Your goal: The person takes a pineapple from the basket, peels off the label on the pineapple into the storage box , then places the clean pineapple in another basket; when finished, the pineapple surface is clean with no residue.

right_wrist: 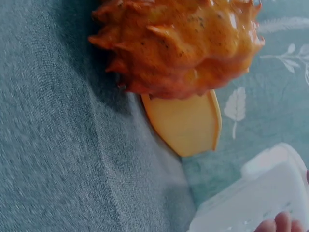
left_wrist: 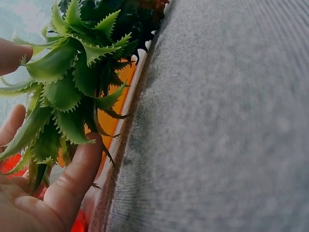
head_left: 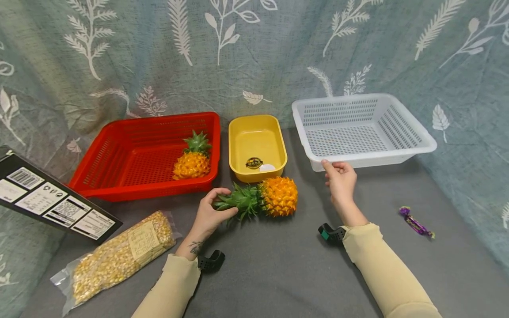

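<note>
Pineapple (head_left: 274, 196): lying on its side on the grey table (head_left: 278, 265), just in front of the yellow tub (head_left: 256, 145).
Left hand (head_left: 212, 214): fingers curled round the pineapple's green crown.
Right hand (head_left: 341, 181): fingers loosely bent, fingertips touching the white basket (head_left: 359, 130) rim, apart from the fruit.

— What's at the centre of the frame?
— A pineapple (head_left: 274, 197) lies on its side; the left hand (head_left: 210, 215) grips its green crown.
— And the right hand (head_left: 340, 179)?
— Its fingers (head_left: 328, 167) touch the white basket (head_left: 413, 148)'s near rim, right of centre. A second pineapple (head_left: 192, 160) sits in the red basket (head_left: 115, 159), left.
</note>
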